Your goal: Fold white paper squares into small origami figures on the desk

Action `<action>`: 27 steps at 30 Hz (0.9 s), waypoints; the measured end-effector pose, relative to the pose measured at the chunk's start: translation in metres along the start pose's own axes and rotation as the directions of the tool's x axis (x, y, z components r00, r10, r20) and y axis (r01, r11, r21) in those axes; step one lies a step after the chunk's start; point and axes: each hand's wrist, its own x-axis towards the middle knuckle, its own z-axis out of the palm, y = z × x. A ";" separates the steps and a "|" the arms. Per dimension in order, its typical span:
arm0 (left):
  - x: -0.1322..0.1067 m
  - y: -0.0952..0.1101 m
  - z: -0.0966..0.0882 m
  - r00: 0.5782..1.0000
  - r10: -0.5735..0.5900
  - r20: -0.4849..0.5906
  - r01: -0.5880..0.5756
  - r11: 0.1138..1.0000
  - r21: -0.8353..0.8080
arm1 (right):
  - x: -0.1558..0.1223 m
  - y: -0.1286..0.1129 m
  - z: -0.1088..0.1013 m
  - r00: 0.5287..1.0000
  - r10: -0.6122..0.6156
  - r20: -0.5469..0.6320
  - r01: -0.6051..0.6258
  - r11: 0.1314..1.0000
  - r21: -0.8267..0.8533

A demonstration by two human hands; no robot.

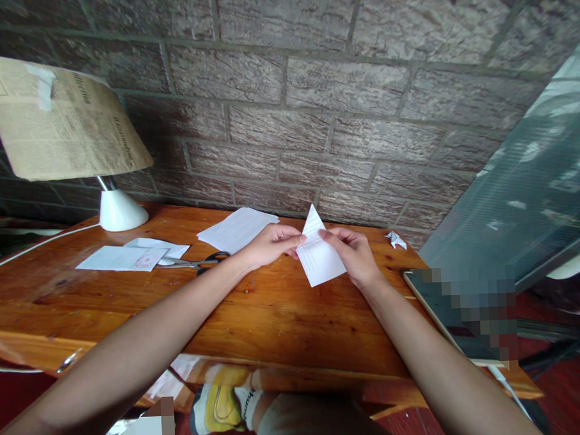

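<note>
A folded white sheet of paper [319, 258] with a pointed top is held up over the wooden table [256, 315]. My left hand [270, 243] pinches its left edge, thumb and fingers closed on the fold; a ring shows on one finger. My right hand [354, 256] grips the paper's right side from behind, fingers curled on it. Both hands meet at the fold near the paper's middle.
Scissors [206, 261] lie left of my hands, beside loose paper sheets [123, 257] and a paper stack [237, 229]. A lamp [119, 209] with a newspaper shade stands at the back left. A small folded paper piece [395, 240] and a tablet [448, 313] lie to the right. Brick wall behind.
</note>
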 end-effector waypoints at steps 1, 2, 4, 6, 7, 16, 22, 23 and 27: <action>0.000 0.000 0.000 1.000 0.010 0.004 -0.009 1.000 -0.008 | 0.000 0.000 0.000 1.000 0.000 -0.003 0.000 1.000 -0.002; 0.000 0.000 0.000 1.000 0.014 0.011 -0.013 1.000 -0.017 | 0.000 0.000 0.000 1.000 -0.001 -0.006 0.001 1.000 -0.003; 0.000 -0.001 0.000 0.999 0.013 0.032 -0.011 0.999 -0.036 | 0.000 0.000 -0.001 1.000 -0.005 -0.018 0.005 1.000 -0.005; 0.000 -0.002 0.000 0.999 0.012 0.052 -0.009 0.998 -0.057 | 0.001 -0.001 -0.001 0.999 -0.014 -0.034 0.013 1.000 -0.013; 0.001 -0.003 0.000 0.998 0.015 0.054 -0.011 0.998 -0.068 | 0.001 -0.001 -0.002 0.999 -0.018 -0.040 0.017 1.000 -0.018; 0.001 -0.002 -0.001 0.999 0.013 0.051 -0.007 0.993 -0.116 | 0.003 0.001 -0.004 0.999 -0.039 -0.037 0.039 0.999 0.008; 0.000 -0.001 -0.004 0.995 0.027 0.093 -0.019 0.996 -0.090 | 0.003 0.002 -0.005 0.998 -0.040 -0.038 0.041 0.999 0.017; 0.000 -0.002 -0.003 0.994 0.024 0.103 -0.016 0.996 -0.085 | 0.003 0.002 -0.005 0.998 -0.055 -0.036 0.055 0.998 0.001; 0.002 -0.005 0.002 0.996 0.081 0.023 -0.080 0.995 -0.054 | 0.002 0.005 -0.005 0.991 -0.136 -0.019 0.133 0.986 -0.101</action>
